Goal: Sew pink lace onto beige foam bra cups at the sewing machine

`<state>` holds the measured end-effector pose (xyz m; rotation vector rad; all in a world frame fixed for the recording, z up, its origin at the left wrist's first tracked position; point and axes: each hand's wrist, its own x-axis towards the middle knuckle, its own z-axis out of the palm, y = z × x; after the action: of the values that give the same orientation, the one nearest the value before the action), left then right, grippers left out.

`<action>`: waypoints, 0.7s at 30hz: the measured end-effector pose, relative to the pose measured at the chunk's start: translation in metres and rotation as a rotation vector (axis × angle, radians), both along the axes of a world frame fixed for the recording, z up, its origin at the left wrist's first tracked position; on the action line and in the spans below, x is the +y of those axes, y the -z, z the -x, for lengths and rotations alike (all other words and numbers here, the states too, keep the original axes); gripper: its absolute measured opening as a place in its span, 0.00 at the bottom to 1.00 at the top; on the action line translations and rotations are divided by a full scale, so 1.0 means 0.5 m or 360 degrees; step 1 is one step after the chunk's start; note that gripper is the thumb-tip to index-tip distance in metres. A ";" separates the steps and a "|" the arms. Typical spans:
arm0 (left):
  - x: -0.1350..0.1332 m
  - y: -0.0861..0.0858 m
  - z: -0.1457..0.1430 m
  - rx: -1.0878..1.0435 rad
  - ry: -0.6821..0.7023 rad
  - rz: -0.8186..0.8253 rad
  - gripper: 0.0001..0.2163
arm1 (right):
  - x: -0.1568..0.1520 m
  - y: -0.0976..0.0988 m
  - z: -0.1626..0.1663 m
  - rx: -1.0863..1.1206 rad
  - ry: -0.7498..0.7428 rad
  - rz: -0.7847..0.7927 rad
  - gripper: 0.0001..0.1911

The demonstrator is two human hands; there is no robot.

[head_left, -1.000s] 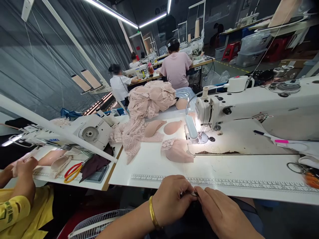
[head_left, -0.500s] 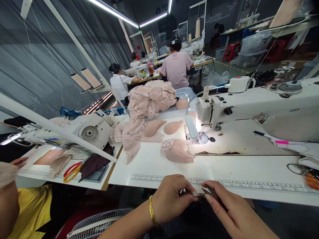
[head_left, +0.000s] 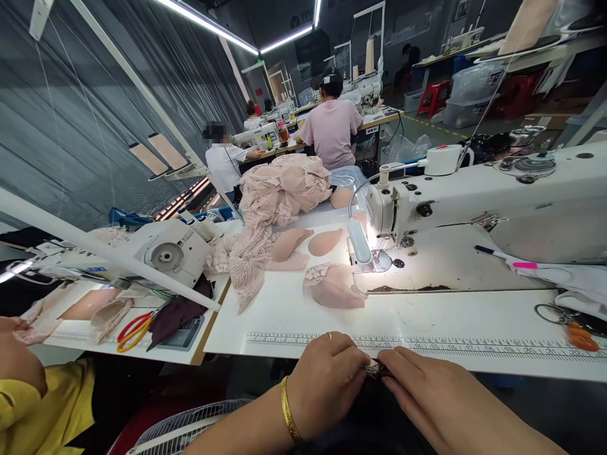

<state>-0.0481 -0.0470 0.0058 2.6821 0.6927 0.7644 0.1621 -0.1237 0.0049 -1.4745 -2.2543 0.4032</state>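
Just over the table's front edge, my left hand (head_left: 327, 382), with a gold bangle at the wrist, is closed in a pinch. It grips one side of a small dark-and-silver piece (head_left: 373, 368), mostly hidden by fingers. My right hand (head_left: 427, 388) meets it from the other side, its thumb and fingers pressed together on the piece. Beyond the hands a beige lace-edged bra cup (head_left: 334, 287) lies on the white table (head_left: 279, 316). Two plain beige cups, one a moulded oval (head_left: 325, 242), rest behind it, close to the sewing machine's lamp (head_left: 360, 240).
A white sewing machine (head_left: 455, 202) fills the right side. Behind the cups rises a heap of beige lace garments (head_left: 287, 186). Scissors with red and yellow handles (head_left: 135, 330) lie on the left table. A co-worker's arm (head_left: 21, 360) is at far left; others sit ahead.
My fingers have closed further round the small piece, and the dark flat part under my right fingers is now hidden. The view has shifted slightly. The co-worker's arm at left has moved, with lace fabric at the hand.
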 end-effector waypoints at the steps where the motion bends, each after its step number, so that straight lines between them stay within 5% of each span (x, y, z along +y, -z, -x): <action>1: 0.000 0.002 0.000 -0.0007 -0.0012 -0.0027 0.05 | -0.001 0.007 0.002 -0.0043 0.0011 -0.0062 0.11; 4: 0.004 0.011 -0.001 -0.0080 -0.0059 0.0105 0.05 | -0.009 0.044 0.015 -0.0147 0.0088 -0.0373 0.13; 8: 0.013 0.011 0.000 -0.0146 -0.0163 0.0750 0.03 | -0.020 0.110 0.040 -0.0055 0.0232 -0.0772 0.18; 16: 0.031 -0.003 -0.003 -0.0287 -0.0288 0.2043 0.14 | -0.022 0.157 0.079 0.0501 0.0220 -0.0824 0.22; 18: 0.031 -0.004 -0.005 -0.0278 -0.0264 0.2106 0.14 | -0.018 0.156 0.083 0.0590 0.0237 -0.0803 0.22; 21: 0.022 -0.012 -0.008 -0.0221 -0.0291 0.1655 0.09 | -0.013 0.150 0.080 0.0553 0.0267 -0.0831 0.19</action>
<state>-0.0443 -0.0362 0.0117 1.6276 0.9600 0.4266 0.1221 -0.1303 -0.0702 -1.1960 -1.7682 0.0071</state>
